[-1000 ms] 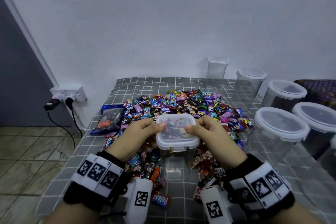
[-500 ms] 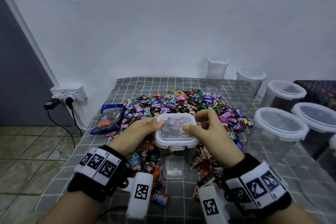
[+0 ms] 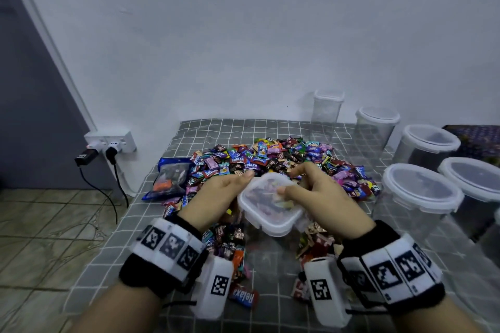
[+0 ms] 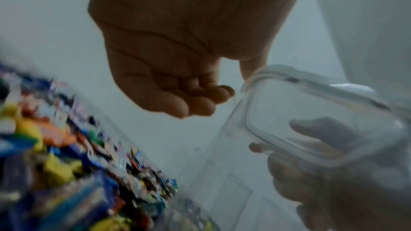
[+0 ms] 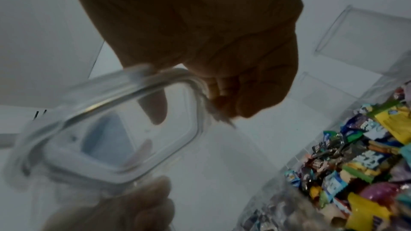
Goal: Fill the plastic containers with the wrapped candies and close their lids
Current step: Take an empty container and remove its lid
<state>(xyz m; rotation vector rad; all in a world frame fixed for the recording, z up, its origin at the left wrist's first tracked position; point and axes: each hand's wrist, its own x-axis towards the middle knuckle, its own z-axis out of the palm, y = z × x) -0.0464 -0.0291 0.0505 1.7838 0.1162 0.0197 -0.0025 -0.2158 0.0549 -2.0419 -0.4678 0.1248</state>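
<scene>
Checked cloth (image 3: 205, 130), candy pile (image 3: 270, 159) at centre. My left hand (image 3: 216, 197) and right hand (image 3: 319, 197) pinch tilted lid (image 3: 270, 203) over clear container (image 3: 273, 257), seemingly without candy. Lidded containers (image 3: 422, 192) at 3 o'clock.

Clear, glossy plastic lid (image 3: 270, 203), frosted white at its rim. Candies (image 3: 270, 157) in shiny, crinkled foil and film wrappers. Grey checked cloth (image 3: 243, 127), soft and matt. Jars (image 3: 422, 194) of smooth transparent plastic.
</scene>
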